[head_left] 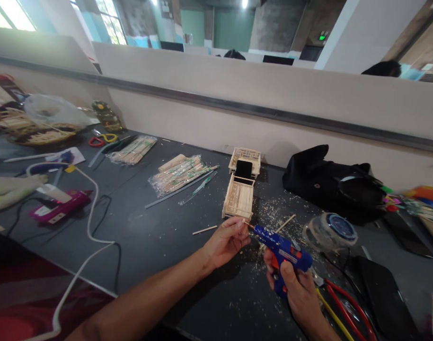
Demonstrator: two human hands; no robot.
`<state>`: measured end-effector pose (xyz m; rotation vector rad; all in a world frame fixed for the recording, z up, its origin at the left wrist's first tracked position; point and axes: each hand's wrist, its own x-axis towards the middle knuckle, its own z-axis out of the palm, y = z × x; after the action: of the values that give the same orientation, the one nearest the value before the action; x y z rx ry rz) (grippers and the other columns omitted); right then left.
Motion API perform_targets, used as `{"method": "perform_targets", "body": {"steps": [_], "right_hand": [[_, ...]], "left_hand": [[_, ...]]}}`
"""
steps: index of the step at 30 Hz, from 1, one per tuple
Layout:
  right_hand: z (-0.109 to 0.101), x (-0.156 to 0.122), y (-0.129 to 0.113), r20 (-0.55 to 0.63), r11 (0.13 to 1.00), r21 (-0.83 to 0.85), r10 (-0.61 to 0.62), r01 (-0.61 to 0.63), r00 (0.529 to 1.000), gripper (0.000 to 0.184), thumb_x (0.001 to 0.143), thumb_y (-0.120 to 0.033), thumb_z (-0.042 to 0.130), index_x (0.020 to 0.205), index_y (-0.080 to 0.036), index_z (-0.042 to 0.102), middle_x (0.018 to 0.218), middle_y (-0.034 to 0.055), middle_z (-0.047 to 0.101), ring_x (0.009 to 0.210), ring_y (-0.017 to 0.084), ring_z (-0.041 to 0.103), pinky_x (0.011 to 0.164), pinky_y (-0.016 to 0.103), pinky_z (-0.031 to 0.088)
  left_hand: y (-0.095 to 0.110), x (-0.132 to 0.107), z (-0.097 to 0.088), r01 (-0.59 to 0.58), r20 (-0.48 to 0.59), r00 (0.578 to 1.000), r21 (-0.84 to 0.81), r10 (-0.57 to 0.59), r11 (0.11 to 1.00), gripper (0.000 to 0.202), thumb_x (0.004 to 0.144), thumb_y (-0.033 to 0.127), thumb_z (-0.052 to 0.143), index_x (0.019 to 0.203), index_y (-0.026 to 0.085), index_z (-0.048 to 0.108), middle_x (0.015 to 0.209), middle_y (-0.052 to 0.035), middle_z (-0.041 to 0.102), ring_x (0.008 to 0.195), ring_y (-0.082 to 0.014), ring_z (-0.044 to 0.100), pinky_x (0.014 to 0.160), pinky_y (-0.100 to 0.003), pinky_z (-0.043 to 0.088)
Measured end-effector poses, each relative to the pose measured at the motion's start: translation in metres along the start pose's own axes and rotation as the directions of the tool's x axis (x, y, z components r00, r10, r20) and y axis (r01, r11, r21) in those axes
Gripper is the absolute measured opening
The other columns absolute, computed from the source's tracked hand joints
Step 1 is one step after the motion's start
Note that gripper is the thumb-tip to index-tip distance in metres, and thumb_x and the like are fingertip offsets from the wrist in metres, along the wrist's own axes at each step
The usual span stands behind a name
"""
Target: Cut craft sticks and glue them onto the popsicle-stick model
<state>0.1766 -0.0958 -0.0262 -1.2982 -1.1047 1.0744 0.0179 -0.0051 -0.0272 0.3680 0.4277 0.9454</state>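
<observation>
My right hand (296, 284) is wrapped round the grip of a blue glue gun (282, 248), its nozzle pointing left. Right at the nozzle's tip, my left hand (229, 241) is closed in a pinch; whatever lies between its fingertips is too small to make out. Just beyond the left hand stands a small wooden stick model (238, 196) with a slatted bed and rails. Behind it sits a second stick-built piece (244, 158) with a latticed top and a black panel (243, 170) at its front. A loose stick (205, 230) lies left of my hand, another stick (285, 222) right of the model.
Bagged sticks (181, 175), scissors (102, 139) and a magenta power strip (62, 208) with a white cable (95, 189) are on the left. On the right are a black bag (330, 184), a clear round container (330, 230), red-handled pliers (347, 303) and a black phone (386, 293).
</observation>
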Motion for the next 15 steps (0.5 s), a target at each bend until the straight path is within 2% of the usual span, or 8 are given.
{"method": "perform_targets", "body": {"steps": [7,15], "right_hand": [[0.005,0.003,-0.019,0.027,0.999,-0.044,-0.022,0.023,0.999,0.049,0.08,-0.067,0.059,0.071,-0.019,0.067,0.053,0.003,0.061,0.043,0.015,0.056,0.04,0.024,0.048],[0.005,0.002,-0.017,0.02,0.999,-0.038,-0.003,0.004,1.0,0.049,0.079,-0.067,0.059,0.073,-0.019,0.068,0.053,0.0025,0.06,0.044,0.015,0.055,0.039,0.024,0.046]], "left_hand": [[0.001,0.0,0.001,0.005,-0.006,1.0,-0.011,-0.005,1.0,0.038,0.05,0.031,0.095,0.069,0.013,0.067,0.053,0.0048,0.05,0.052,-0.0061,0.044,0.057,-0.02,0.041],[0.0,0.0,0.0,-0.005,0.004,1.0,-0.002,0.005,1.0,0.038,0.052,0.032,0.094,0.064,0.014,0.062,0.053,0.0049,0.048,0.053,-0.0061,0.043,0.059,-0.021,0.04]]}}
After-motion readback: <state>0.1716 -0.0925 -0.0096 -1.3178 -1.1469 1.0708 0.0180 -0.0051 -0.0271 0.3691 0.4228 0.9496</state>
